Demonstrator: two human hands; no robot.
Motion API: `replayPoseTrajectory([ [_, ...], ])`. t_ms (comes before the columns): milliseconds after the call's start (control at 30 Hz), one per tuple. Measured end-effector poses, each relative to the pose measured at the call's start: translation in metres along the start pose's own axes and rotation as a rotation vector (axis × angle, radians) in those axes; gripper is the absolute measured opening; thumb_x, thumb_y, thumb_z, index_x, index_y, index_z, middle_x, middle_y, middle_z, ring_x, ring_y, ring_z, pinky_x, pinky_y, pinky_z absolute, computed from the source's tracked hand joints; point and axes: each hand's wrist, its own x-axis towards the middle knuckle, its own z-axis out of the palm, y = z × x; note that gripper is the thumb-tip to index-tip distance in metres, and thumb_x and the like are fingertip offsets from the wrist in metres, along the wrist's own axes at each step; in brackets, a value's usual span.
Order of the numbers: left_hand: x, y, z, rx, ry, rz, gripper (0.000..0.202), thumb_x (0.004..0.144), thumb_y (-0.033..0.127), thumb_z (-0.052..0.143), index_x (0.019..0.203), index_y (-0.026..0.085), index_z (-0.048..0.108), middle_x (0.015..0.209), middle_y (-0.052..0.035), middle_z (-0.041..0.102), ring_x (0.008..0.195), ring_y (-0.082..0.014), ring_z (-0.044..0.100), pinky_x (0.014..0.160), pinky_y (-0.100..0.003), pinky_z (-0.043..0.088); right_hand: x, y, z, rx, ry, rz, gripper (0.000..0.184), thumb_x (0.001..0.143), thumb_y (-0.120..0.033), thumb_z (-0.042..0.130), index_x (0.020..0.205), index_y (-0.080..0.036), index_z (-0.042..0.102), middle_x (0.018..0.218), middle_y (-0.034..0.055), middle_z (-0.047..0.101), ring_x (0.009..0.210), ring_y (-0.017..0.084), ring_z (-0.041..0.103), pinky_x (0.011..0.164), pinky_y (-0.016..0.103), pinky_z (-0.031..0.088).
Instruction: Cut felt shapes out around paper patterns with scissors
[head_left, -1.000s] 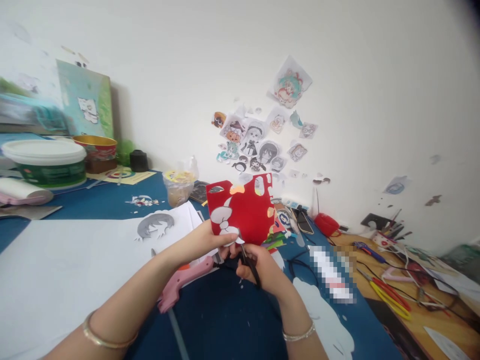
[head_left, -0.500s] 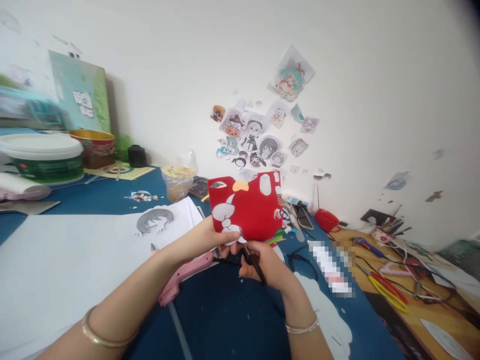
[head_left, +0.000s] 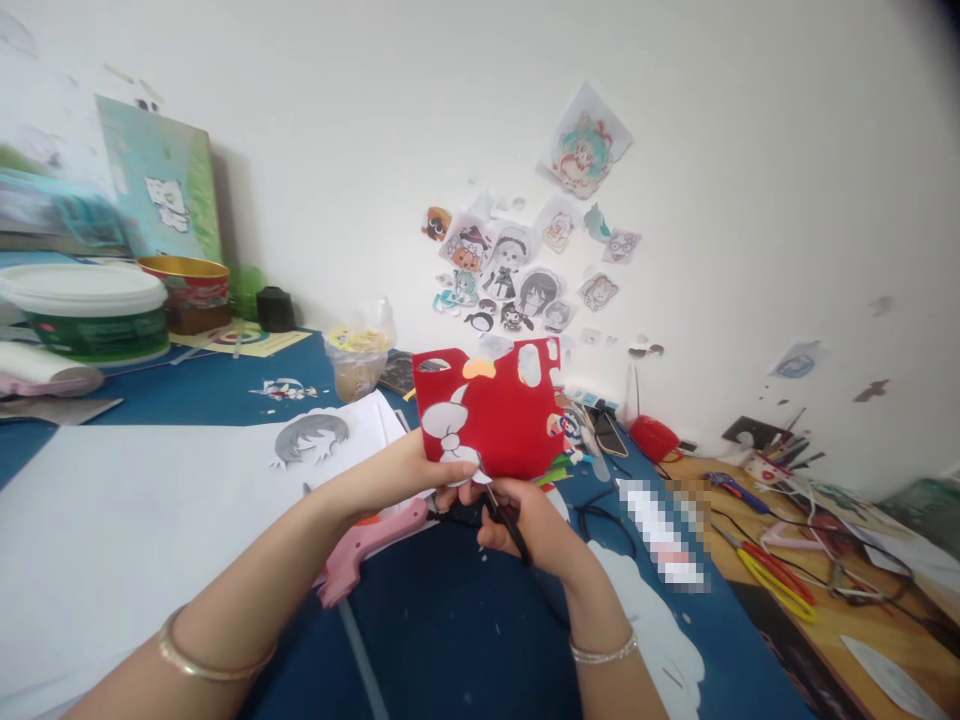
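My left hand [head_left: 446,472] pinches the lower left of a red sheet [head_left: 506,425] with cut-out holes, its thumb over a white paper bow [head_left: 450,440] in front of the sheet. My right hand [head_left: 525,515] is closed round the dark handles of a pair of scissors [head_left: 506,520]. Their blades reach up to the bow's lower right edge, and the tips are partly hidden by paper. A pink glue gun [head_left: 367,550] lies on the table under my left forearm. Behind that forearm is a paper cut-out of grey hair [head_left: 311,440].
White paper [head_left: 150,520] covers the left of the blue table [head_left: 450,640]. A lidded tub [head_left: 86,315] and a plastic cup [head_left: 356,365] stand at the back. Black cables [head_left: 607,520] lie right of my hands. Pliers [head_left: 780,580] rest on the wooden surface at right.
The red sheet and my left hand have shifted very slightly left and up. Both hands keep their hold.
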Motion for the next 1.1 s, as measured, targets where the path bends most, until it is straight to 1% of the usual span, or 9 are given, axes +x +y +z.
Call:
replayPoseTrajectory([
  [133,-0.0005,0.0002,-0.0023,-0.024,-0.035,0.0,0.026,0.077,0.041,0.056,0.076,0.015,0.06,0.069,-0.0015,0.059,0.059,-0.0123,0.049,0.05,-0.022,0.036,0.0006,-0.0025,0.0011,0.024,-0.007,0.035,0.055,0.06,-0.057,0.072,0.093,-0.015,0.058,0.069,-0.001,0.049,0.061,0.013,0.044,0.057,0.024,0.042],
  [267,-0.0003,0.0002,-0.003,-0.053,-0.075,0.005,0.028,0.076,0.043,0.057,0.076,0.015,0.059,0.069,-0.0003,0.058,0.06,-0.011,0.046,0.051,-0.021,0.033,0.001,-0.0031,0.0014,0.032,0.007,0.031,0.052,0.062,-0.054,0.072,0.093,-0.014,0.059,0.07,-0.0001,0.051,0.065,0.014,0.047,0.059,0.025,0.043],
  [333,0.0005,0.0,-0.0016,-0.045,-0.045,-0.009,0.026,0.074,0.041,0.061,0.074,0.015,0.059,0.069,0.0006,0.057,0.061,-0.0106,0.045,0.051,-0.02,0.033,0.0012,-0.0026,0.0011,0.027,0.016,0.02,0.051,0.063,-0.053,0.071,0.093,-0.014,0.06,0.07,0.0003,0.052,0.065,0.014,0.048,0.06,0.026,0.043],
  [467,0.0027,-0.0015,0.0026,-0.041,0.057,-0.05,0.021,0.072,0.036,0.063,0.072,0.016,0.059,0.065,0.0015,0.058,0.058,-0.0102,0.045,0.049,-0.02,0.034,0.0018,-0.0028,0.0009,0.02,0.022,0.02,0.052,0.063,-0.055,0.071,0.093,-0.014,0.06,0.069,-0.0001,0.052,0.063,0.014,0.048,0.059,0.025,0.042],
  [600,0.0041,-0.0026,0.0043,-0.049,0.095,-0.059,0.018,0.072,0.034,0.061,0.069,0.016,0.057,0.061,0.0021,0.056,0.055,-0.0105,0.046,0.048,-0.021,0.034,0.0027,-0.0048,0.0021,0.034,0.025,0.028,0.053,0.059,-0.053,0.074,0.092,-0.014,0.06,0.07,-0.0004,0.053,0.063,0.014,0.048,0.06,0.025,0.042],
  [667,0.0044,-0.0027,0.0043,-0.048,0.11,-0.065,0.018,0.073,0.033,0.061,0.067,0.016,0.056,0.058,0.0027,0.054,0.052,-0.0097,0.044,0.047,-0.021,0.033,0.0028,-0.0059,0.0027,0.047,0.027,0.029,0.054,0.059,-0.055,0.073,0.091,-0.014,0.06,0.071,0.0,0.053,0.064,0.013,0.047,0.059,0.025,0.042],
  [867,0.0043,-0.0039,0.0033,-0.052,0.057,-0.028,0.021,0.077,0.033,0.057,0.065,0.015,0.057,0.056,0.0022,0.054,0.049,-0.0091,0.042,0.046,-0.022,0.032,0.0027,-0.0057,0.002,0.065,0.006,0.023,0.055,0.063,-0.059,0.069,0.091,-0.013,0.059,0.068,-0.0007,0.05,0.061,0.012,0.044,0.056,0.024,0.038],
  [1000,0.0047,-0.0038,0.0036,-0.072,0.042,-0.013,0.024,0.076,0.035,0.058,0.063,0.015,0.055,0.056,0.0026,0.054,0.048,-0.0084,0.041,0.046,-0.021,0.031,0.0029,-0.0029,0.0013,0.079,-0.009,-0.002,0.052,0.065,-0.058,0.068,0.091,-0.013,0.059,0.072,0.0004,0.05,0.064,0.013,0.044,0.057,0.024,0.038],
  [1100,0.0052,-0.0038,0.0042,-0.076,0.049,-0.038,0.029,0.075,0.039,0.059,0.061,0.015,0.054,0.055,0.0026,0.054,0.047,-0.008,0.04,0.046,-0.021,0.03,0.0028,-0.0012,0.0018,0.091,-0.015,0.002,0.05,0.066,-0.057,0.067,0.091,-0.014,0.059,0.073,0.0011,0.051,0.067,0.014,0.045,0.06,0.025,0.04],
])
